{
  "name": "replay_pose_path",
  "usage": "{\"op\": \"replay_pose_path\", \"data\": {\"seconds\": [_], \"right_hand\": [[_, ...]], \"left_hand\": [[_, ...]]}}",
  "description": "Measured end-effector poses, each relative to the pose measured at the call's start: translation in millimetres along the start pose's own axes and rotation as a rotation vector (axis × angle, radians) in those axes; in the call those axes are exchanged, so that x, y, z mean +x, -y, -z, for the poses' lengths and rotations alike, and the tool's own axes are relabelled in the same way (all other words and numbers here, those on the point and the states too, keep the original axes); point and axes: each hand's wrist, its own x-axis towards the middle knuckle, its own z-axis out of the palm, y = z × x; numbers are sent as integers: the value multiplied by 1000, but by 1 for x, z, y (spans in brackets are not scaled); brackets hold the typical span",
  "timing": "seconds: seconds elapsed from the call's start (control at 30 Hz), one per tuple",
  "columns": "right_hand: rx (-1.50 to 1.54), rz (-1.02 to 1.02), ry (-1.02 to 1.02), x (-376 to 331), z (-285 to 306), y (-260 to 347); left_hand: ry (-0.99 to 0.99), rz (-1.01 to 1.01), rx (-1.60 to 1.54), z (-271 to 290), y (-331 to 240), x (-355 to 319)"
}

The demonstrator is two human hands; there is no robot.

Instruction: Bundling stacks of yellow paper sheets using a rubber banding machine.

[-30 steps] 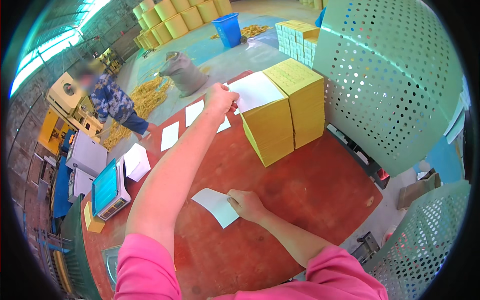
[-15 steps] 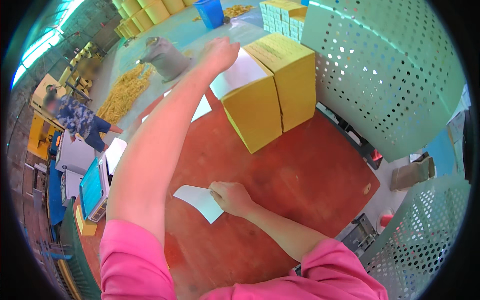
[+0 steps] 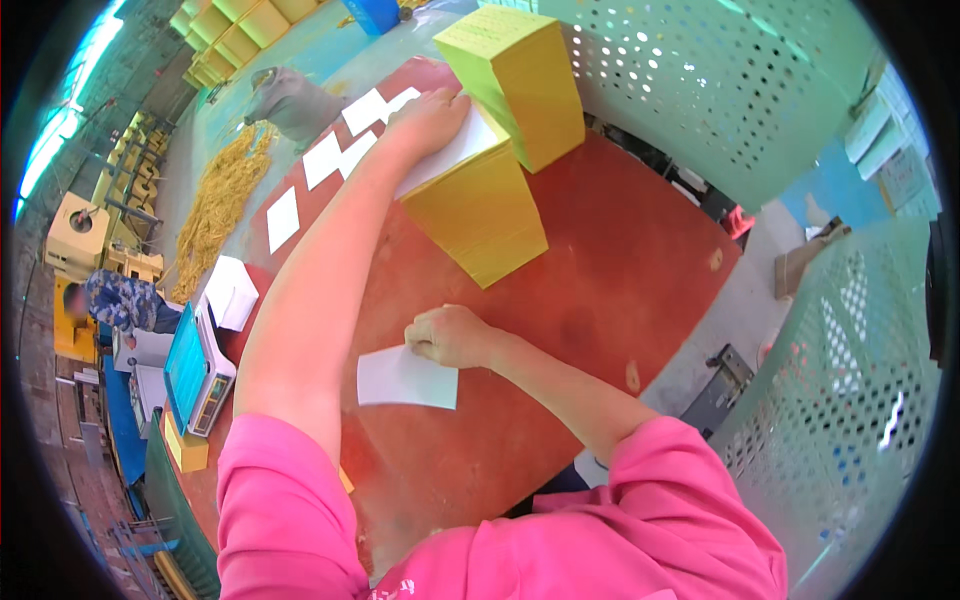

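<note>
My left hand (image 3: 430, 118) lies flat, fingers spread, on a white sheet (image 3: 455, 152) that tops the nearer yellow paper stack (image 3: 480, 212). A second, taller yellow stack (image 3: 520, 75) stands just behind it. My right hand (image 3: 450, 335) is curled into a loose fist, pressing on the edge of a white paper (image 3: 405, 378) that lies on the red table (image 3: 600, 260). Both arms wear pink sleeves.
Several white sheets (image 3: 325, 160) lie along the table's far left edge. A weighing scale with a blue screen (image 3: 195, 370) sits at the left. A seated person (image 3: 120, 300) works beside yellow machines. Green perforated panels (image 3: 720, 90) fence the right side. Straw-like material (image 3: 225, 195) covers the floor.
The view has swung left and closer. My left hand has settled flat onto the white sheet on the nearer stack. My right hand stays on the white paper.
</note>
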Motion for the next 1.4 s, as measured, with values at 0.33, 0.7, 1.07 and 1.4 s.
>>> {"op": "replay_pose_path", "data": {"seconds": [0.33, 0.7, 1.07, 1.4], "right_hand": [[1268, -612, -423, -264, -61, 155], [1753, -454, -999, -280, -211, 201], [1374, -646, -1168, -330, -178, 280], [770, -909, -1346, -651, -108, 417]], "left_hand": [[9, -302, -202, 12, -50, -289], [-268, -596, 51, 34, -82, -473], [109, -275, -699, -9, -61, -488], [277, -147, -1267, -239, -290, -632]]}}
